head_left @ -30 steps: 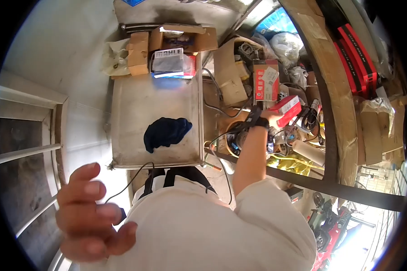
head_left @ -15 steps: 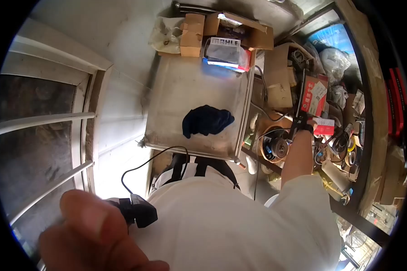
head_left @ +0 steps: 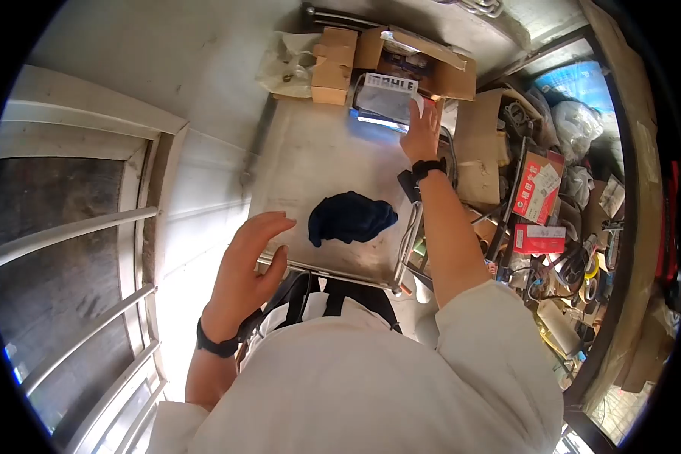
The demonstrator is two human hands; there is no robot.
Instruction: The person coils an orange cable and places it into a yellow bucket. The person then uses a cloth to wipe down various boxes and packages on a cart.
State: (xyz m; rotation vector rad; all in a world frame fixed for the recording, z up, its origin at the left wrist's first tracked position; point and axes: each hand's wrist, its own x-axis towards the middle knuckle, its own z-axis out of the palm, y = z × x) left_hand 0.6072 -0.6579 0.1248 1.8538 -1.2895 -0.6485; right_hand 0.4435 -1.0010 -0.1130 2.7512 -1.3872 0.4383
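Note:
My left hand (head_left: 250, 261) hovers over the near left edge of the metal table (head_left: 295, 159), thumb apart from the fingers and nothing in it. To its right a crumpled dark blue cloth (head_left: 352, 218) lies on the tabletop. At the far right of the table, my right hand (head_left: 422, 135) reaches to the right end of the flat MAHLE box (head_left: 386, 98). Its fingers are stretched out and slightly apart over that corner, by a small white piece. Whether they touch the box I cannot tell. Both wrists wear black bands.
Behind the MAHLE box stands an open cardboard box (head_left: 450, 72), with a smaller carton (head_left: 334, 64) to its left. A cluttered shelf on the right holds red boxes (head_left: 537, 185), plastic bags (head_left: 575, 129) and tape rolls. A barred window (head_left: 68, 227) is at left.
My right hand has left the shelf clutter and moved left to the MAHLE box. My left hand, earlier blurred close to the camera, has moved forward to the table's edge.

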